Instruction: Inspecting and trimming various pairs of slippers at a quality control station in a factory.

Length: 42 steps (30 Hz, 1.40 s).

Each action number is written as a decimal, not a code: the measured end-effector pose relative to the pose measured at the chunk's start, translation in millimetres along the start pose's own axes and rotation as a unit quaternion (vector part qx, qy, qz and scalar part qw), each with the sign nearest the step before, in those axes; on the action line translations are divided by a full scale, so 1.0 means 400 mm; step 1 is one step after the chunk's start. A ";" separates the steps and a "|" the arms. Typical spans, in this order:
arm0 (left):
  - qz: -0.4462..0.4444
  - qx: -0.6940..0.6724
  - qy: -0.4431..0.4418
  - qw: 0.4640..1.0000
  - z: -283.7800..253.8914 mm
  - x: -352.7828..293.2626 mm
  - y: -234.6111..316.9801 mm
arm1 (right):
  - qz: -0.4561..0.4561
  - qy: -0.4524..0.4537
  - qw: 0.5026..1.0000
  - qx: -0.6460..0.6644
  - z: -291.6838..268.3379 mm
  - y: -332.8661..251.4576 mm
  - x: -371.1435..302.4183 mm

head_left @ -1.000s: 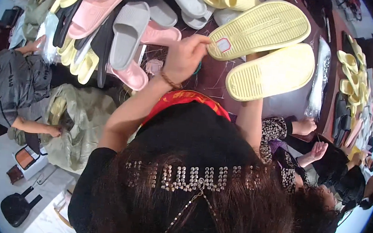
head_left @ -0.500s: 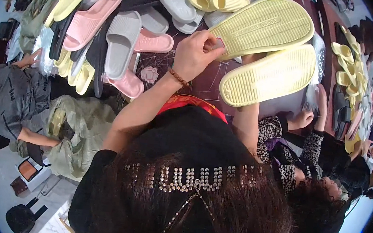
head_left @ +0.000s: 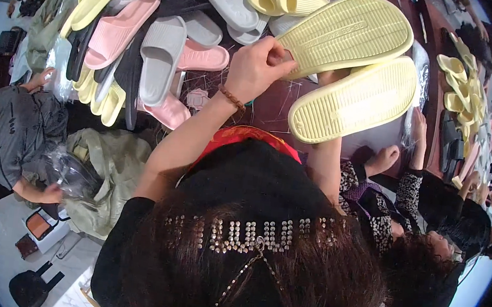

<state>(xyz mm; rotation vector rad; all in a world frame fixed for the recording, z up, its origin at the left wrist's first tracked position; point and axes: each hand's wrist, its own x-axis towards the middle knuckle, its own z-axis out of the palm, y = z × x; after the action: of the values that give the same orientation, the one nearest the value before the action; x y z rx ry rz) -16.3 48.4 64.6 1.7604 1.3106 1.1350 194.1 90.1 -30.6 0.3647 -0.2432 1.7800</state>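
Two pale yellow slippers are held up over the table with their ribbed soles facing me, an upper slipper point(head_left: 348, 35) and a lower slipper point(head_left: 356, 102) slightly overlapped by it. Behind them is my right hand point(head_left: 333, 77), gripping the pair; most of its fingers are hidden. At the left end of the upper slipper, my left hand point(head_left: 261, 65) is closed in a pinch against the edge. A small dark bit shows by its fingertips, too little to name. A brown bead bracelet point(head_left: 232, 99) circles my left wrist.
Grey, pink, yellow and black slippers point(head_left: 163, 61) are heaped on the dark red table point(head_left: 268, 111), with thin scraps scattered nearby. At left, a person point(head_left: 20, 130) sits by a large sack point(head_left: 109, 175). Another person's hand point(head_left: 382, 160) is close on the right, beside more slippers point(head_left: 460, 86).
My hands and the two yellow slippers have barely moved. At left, the person's hand has shifted and a clear plastic bag with something dark now shows at the sack.
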 end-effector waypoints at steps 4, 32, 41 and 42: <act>-0.023 -0.007 -0.014 1.000 -0.007 0.006 0.002 | -0.017 0.005 1.000 -0.011 0.038 0.017 0.003; 0.048 -0.002 -0.006 0.999 0.000 -0.009 0.060 | -0.061 -0.015 0.998 0.005 0.160 0.060 0.015; 0.099 0.203 -0.011 0.974 0.004 -0.007 0.079 | -0.121 0.032 0.989 0.081 0.202 0.093 0.055; 0.092 0.207 -0.013 0.974 0.005 -0.007 0.077 | -0.105 0.023 0.990 0.086 0.207 0.093 0.052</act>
<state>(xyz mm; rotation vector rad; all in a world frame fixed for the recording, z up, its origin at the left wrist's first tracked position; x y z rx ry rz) -2.7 36.8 90.0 2.2287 1.4712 0.9777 163.1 71.0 55.0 0.4540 -0.0163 1.6035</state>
